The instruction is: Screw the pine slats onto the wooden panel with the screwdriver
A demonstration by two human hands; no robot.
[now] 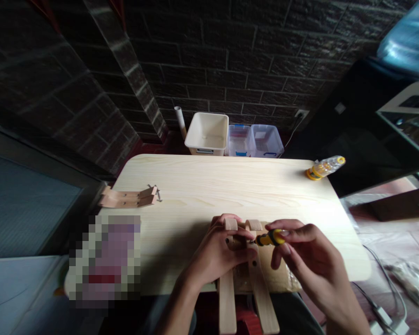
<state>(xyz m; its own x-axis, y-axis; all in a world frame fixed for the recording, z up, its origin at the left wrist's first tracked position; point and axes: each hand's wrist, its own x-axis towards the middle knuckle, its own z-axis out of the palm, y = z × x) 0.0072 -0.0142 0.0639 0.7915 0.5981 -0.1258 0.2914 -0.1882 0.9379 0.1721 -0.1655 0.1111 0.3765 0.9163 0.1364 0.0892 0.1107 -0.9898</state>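
- At the table's [230, 186] near edge: two slats [226, 298] lie side by side, lower ends overhanging toward the person.
- Left hand [223, 253] wraps the slat tops, fingers clamped on them.
- Right hand [307, 256] pinches a yellow screwdriver [269, 238], tip at the right slat, just beside the left thumb.
- Far left: wood part [129, 197]. Far right: bottle [325, 167].

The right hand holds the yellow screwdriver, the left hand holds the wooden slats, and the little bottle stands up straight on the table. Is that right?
Not quite. The head view shows the bottle lying on its side near the far right corner of the table, not standing up. The rest is right: the right hand holds the yellow screwdriver, and the left hand holds the wooden slats.
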